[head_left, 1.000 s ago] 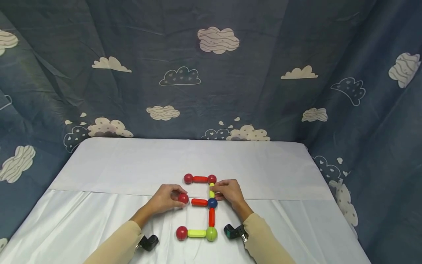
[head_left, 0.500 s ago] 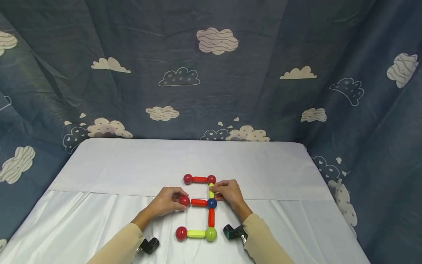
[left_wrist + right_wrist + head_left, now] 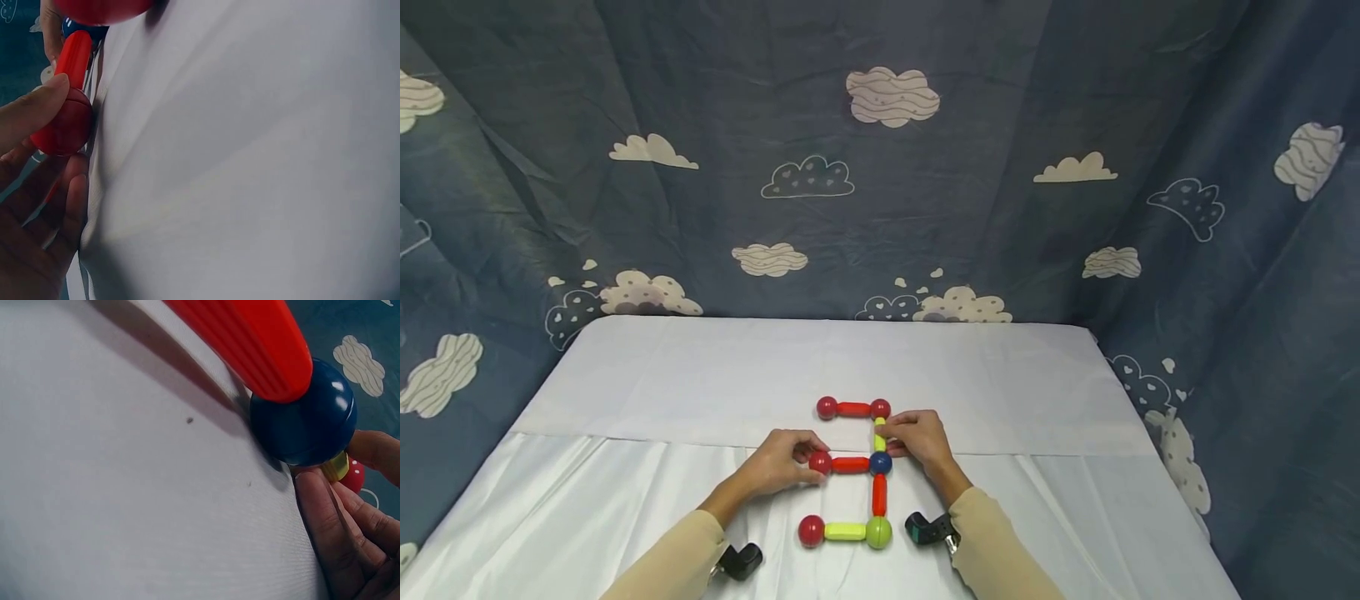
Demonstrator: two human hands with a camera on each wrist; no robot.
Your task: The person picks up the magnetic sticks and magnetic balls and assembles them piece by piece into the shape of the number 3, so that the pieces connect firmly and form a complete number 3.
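Note:
My left hand [image 3: 778, 462] holds a red ball [image 3: 64, 125] between thumb and fingers. That ball touches the left end of a red rod [image 3: 850, 465], whose right end meets a blue ball [image 3: 881, 462]. With my right hand [image 3: 921, 437] I pinch the yellow-green rod [image 3: 879, 435] just beyond the blue ball; in the right wrist view the fingers partly cover this rod [image 3: 337, 466]. At its far end sits another red ball [image 3: 881, 408], joined leftward by a red rod [image 3: 853, 409] to a further red ball [image 3: 827, 407].
Nearer me, a red rod [image 3: 879, 495] runs from the blue ball to a green ball [image 3: 878, 532]. A yellow-green rod [image 3: 845, 532] links that to a red ball [image 3: 811, 532]. White cloth [image 3: 625, 508] covers the table; a cloud-print curtain [image 3: 715, 208] hangs behind.
My left hand has moved slightly right with the red ball, closing the gap to the middle red rod, so they now touch. The right hand keeps its pinch on the yellow-green rod.

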